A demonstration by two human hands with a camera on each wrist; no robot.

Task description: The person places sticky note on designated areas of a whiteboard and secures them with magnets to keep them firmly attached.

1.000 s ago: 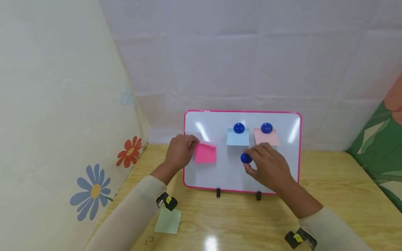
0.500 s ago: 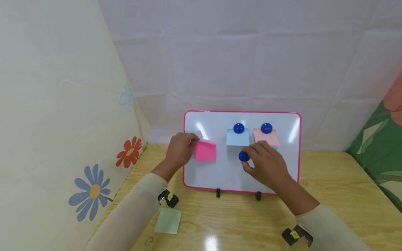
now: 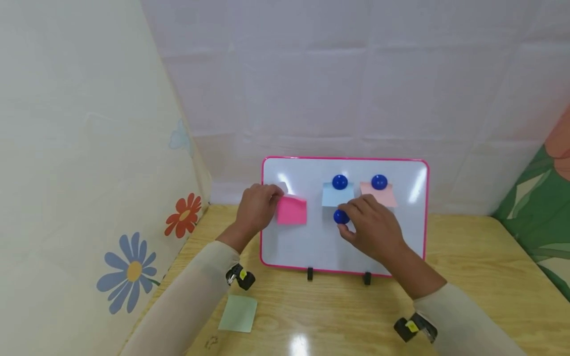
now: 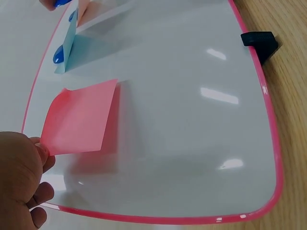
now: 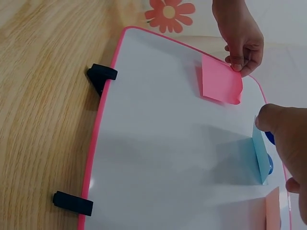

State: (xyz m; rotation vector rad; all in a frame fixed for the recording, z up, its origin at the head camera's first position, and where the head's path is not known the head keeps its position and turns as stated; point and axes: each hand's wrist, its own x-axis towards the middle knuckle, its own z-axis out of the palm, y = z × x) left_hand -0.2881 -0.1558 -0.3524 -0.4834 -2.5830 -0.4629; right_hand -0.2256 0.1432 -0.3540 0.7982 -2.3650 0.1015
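My left hand [image 3: 257, 208] pinches the upper left corner of a bright pink sticky note [image 3: 292, 210] in front of the whiteboard [image 3: 311, 249]. In the left wrist view the pink note [image 4: 81, 120] casts a shadow on the board, its lower edge standing away from it. My right hand [image 3: 375, 227] holds a round blue magnet [image 3: 340, 216] between thumb and fingers, just below a light blue note [image 3: 337, 195]. Blue magnets [image 3: 340, 182] sit on the tops of the light blue note and a pale pink note [image 3: 378, 194], partly hidden by the right hand.
The pink-framed board stands on black feet [image 3: 310, 273] on a wooden table [image 3: 285, 311]. A pale green note [image 3: 238, 313] lies on the table near the left forearm. A flowered wall panel [image 3: 133, 148] rises at the left, white cloth [image 3: 356, 89] behind.
My left hand has raised the pink note slightly up the board. My right hand has moved left and a little up with the blue magnet.
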